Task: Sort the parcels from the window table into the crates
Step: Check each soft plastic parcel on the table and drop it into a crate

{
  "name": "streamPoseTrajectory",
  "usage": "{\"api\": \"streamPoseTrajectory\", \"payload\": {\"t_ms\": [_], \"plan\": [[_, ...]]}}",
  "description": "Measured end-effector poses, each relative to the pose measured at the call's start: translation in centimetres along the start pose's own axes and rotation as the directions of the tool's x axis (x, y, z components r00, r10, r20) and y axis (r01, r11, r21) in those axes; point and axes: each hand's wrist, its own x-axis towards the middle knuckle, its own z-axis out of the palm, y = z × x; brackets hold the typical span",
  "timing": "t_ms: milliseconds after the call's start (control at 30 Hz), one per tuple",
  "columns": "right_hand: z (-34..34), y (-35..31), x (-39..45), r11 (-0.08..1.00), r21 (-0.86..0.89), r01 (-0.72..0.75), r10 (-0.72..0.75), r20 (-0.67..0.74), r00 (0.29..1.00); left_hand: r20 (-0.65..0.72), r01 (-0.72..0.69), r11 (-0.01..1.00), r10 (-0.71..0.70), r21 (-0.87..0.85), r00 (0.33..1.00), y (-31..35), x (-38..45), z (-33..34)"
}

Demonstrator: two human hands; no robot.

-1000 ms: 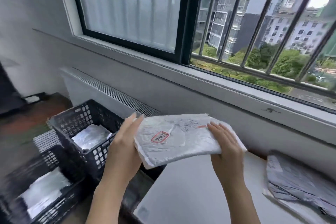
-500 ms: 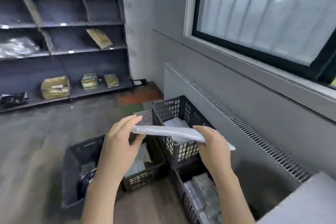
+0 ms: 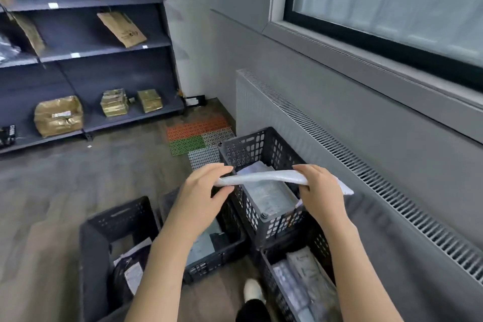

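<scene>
The view has swung off the bench and onto the floor crates. Both hands keep hold of the parcel (image 3: 261, 178), the left hand (image 3: 206, 191) pinching one end and the right hand (image 3: 320, 191) curled round the other. It now hangs edge-on over the raised crate (image 3: 261, 149), which already holds pale parcels. Looks like the drop goes here.

Four dark crates (image 3: 264, 154); one held parcel (image 3: 261, 178); two hands (image 3: 201, 191).
</scene>
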Motion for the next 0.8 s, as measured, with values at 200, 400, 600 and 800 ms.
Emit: {"api": "streamPoseTrajectory", "payload": {"t_ms": [200, 400, 600, 800], "plan": [[4.7, 7.7, 11.9, 0.997, -0.08, 0.005, 0.004, 0.117, 0.993, 0.187, -0.082, 0.962, 0.033, 0.26, 0.982, -2.5, 14.1, 7.3], [13.0, 15.7, 20.6, 0.986, -0.137, 0.091, -0.038, 0.347, 0.937, 0.441, -0.166, 0.872, -0.061, 0.46, 0.896, -6.5, 25.0, 18.1], [21.4, 22.3, 24.5, 0.953, -0.246, 0.179, -0.041, 0.478, 0.877, 0.59, -0.174, 0.84, -0.199, 0.514, 0.782, -13.2, 28.3, 27.7], [28.7, 26.9, 23.3, 0.899, -0.314, 0.305, -0.044, 0.628, 0.777, 0.714, -0.153, 0.834, -0.341, 0.53, 0.612, -17.6, 27.0, 35.7]]}}
